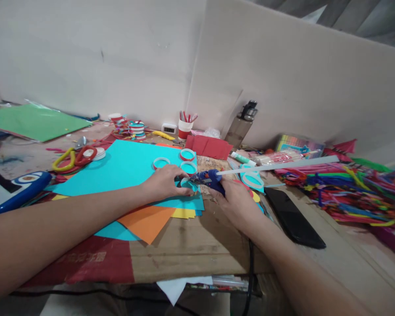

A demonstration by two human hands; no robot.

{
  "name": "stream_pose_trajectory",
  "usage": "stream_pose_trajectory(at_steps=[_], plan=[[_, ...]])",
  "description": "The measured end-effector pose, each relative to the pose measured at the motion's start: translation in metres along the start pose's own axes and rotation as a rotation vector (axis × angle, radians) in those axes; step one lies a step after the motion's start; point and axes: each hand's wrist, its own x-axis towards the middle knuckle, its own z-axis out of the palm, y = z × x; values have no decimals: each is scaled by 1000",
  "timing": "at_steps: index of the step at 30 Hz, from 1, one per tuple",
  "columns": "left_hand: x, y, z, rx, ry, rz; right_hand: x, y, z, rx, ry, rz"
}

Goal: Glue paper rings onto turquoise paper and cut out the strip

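Observation:
My right hand (233, 197) is wrapped round the grip of a blue hot glue gun (213, 177), with a long white glue stick (283, 166) sticking out behind it. Its nozzle points left, at a small paper ring (190, 186) on the blue paper (125, 169). Thumb and fingers of my left hand (166, 182) pinch that ring from the left side. Just beyond my fingers are a white ring (161, 163) and red-and-white rings (187, 154), lying on the same paper. Under the blue sheet, orange paper (149, 223) and yellow sheets stick out.
Scissors with red and yellow handles (74, 159) lie left. A black phone (294, 217) and a pile of colourful pipe cleaners (342, 188) are right. Behind stand a bottle (240, 127), a red-and-white cup (185, 128) and folded red paper (209, 147). A black cord (250, 276) hangs over the front edge.

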Motion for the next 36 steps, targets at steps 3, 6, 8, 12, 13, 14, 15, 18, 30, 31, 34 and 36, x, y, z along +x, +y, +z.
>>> stream_pose_trajectory(at_steps=[3,6,8,12,13,14,15,18,30,31,34,36], plan=[[1,0,-1,-5,-2,22,0,0,-1,-37,7,-26],[1,0,-2,-11,-7,35,-1,-2,-2,-71,13,-50],[1,-1,-2,-13,-10,22,-1,-5,-4,-110,2,-57],[2,-1,-2,-23,-25,-7,0,-15,-8,-173,-67,-23],[2,-1,-2,-26,-24,-3,0,-17,-10,-186,-81,-12],[2,0,-2,-27,-24,4,0,-20,-11,-201,-89,-6],[3,0,-2,-27,-24,11,1,-22,-12,-219,-94,-8],[2,-1,-2,-23,-15,10,3,-28,-15,-291,-105,-54],[2,2,-2,32,11,25,12,-68,-37,-545,-306,-125],[2,2,-2,30,14,25,12,-70,-38,-564,-309,-124],[2,1,-3,8,17,37,14,-77,-39,-608,-317,-117],[2,1,-4,-10,20,39,15,-79,-39,-610,-308,-109]])
